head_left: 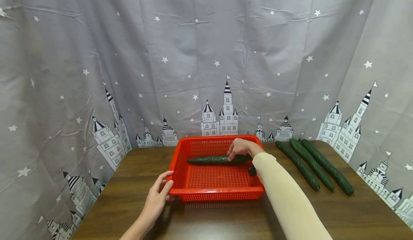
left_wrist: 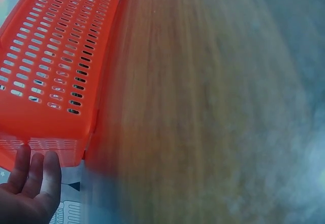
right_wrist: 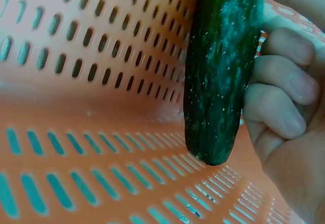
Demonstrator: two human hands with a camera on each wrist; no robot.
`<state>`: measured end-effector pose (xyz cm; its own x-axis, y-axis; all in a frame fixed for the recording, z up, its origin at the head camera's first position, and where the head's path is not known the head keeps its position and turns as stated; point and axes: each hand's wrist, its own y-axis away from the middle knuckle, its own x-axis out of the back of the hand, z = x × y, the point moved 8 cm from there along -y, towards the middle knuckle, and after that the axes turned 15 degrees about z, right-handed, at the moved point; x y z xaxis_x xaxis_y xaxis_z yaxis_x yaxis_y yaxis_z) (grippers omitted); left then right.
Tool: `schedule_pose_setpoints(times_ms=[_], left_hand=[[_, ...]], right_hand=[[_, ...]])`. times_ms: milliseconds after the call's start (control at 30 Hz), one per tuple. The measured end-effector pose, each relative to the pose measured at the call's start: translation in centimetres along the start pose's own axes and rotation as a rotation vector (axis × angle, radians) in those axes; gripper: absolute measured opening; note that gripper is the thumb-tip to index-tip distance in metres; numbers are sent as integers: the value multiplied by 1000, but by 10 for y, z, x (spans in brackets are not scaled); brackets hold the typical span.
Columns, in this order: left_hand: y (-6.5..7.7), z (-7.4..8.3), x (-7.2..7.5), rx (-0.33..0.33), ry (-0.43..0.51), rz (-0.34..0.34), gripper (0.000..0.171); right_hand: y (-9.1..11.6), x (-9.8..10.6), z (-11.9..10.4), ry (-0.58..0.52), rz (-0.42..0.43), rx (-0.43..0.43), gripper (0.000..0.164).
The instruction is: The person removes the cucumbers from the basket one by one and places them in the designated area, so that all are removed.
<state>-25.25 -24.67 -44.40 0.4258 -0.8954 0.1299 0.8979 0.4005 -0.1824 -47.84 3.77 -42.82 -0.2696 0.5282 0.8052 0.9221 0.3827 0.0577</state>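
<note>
A red plastic basket (head_left: 222, 189) with slotted walls stands on the table. Inside it a long dark green cucumber (head_left: 206, 160) lies crosswise, nearer the back wall. My right hand (head_left: 242, 148) reaches over the basket and pinches the cucumber towards its right end. In the right wrist view the other fingers (right_wrist: 284, 82) are curled beside the cucumber (right_wrist: 221, 76), and its blunt end sits close to the slotted floor. My left hand (head_left: 158, 195) holds the basket's left side near the front corner. The left wrist view shows its fingertips (left_wrist: 35, 173) against the basket's outer end.
Three more cucumbers (head_left: 311, 164) lie side by side on the wooden table (head_left: 135, 175), right of the basket. A grey curtain (head_left: 193, 53) with stars and castles hangs behind the table and along both sides. A black thing (head_left: 252, 171) shows by the right wrist.
</note>
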Motion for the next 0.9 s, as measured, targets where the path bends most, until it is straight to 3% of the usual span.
schedule_pose_setpoints(times_ms=[300,533,900], left_hand=[[0,3,0,-24,-10,12,34],[1,3,0,-19,-17,10,34],[1,5,1,-27,-14,8,34]], right_hand=[[5,-2,-11,81,-30,77,35],[3,0,-11,92,12,103,30],[0,10,-23,101,-2,157,22]])
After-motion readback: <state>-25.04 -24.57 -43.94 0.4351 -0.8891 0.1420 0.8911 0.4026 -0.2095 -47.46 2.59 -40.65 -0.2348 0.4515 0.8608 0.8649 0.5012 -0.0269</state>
